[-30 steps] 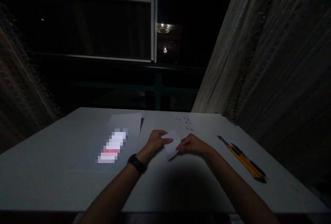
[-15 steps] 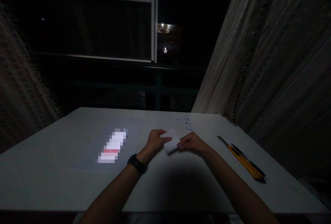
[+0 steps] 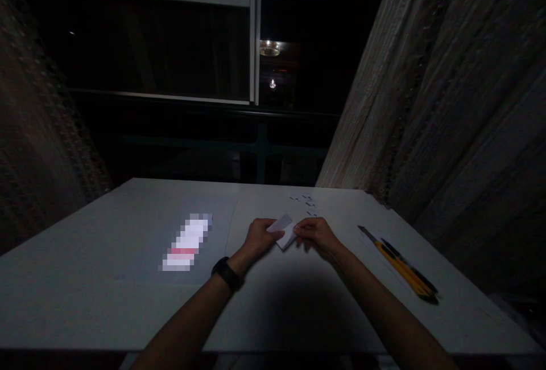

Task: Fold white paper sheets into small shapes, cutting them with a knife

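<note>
A small piece of white paper [image 3: 284, 230] is held between both hands just above the white table [image 3: 298, 301], near its middle. My left hand [image 3: 257, 236], with a dark watch on the wrist, pinches the paper's left edge. My right hand [image 3: 316, 235] pinches its right side, fingers curled. The paper looks folded over, showing only a narrow band.
A larger sheet of paper [image 3: 187, 239] lies flat to the left of the hands. Several tiny paper scraps [image 3: 307, 204] lie beyond the hands. A yellow utility knife [image 3: 398, 264] and a dark pen [image 3: 416, 272] lie at the right. Curtains hang on both sides of a dark window.
The paper has been folded smaller between the hands; a second ago it showed as a wider square. Both hands have drawn slightly closer together.
</note>
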Demonstrator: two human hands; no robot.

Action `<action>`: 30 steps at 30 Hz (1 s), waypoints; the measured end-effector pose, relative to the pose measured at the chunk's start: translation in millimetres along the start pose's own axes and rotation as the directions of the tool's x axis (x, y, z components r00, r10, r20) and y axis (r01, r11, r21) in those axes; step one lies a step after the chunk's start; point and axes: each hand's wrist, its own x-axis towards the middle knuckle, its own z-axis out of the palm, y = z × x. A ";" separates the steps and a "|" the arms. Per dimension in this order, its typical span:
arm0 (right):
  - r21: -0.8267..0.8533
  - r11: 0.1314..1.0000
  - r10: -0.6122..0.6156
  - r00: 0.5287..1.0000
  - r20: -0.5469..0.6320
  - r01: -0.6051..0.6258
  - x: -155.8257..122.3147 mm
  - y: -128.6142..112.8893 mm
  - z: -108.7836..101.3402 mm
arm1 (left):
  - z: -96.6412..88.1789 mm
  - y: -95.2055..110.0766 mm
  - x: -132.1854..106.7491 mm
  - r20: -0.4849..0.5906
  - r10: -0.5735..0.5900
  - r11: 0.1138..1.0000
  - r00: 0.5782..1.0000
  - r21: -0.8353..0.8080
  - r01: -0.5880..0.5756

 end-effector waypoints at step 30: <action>-0.202 0.979 0.081 0.950 0.302 -0.019 -2.7 -16.6 -26.1 | -9.5 1.8 0.5 -0.033 -0.064 0.992 0.997 -0.107 0.060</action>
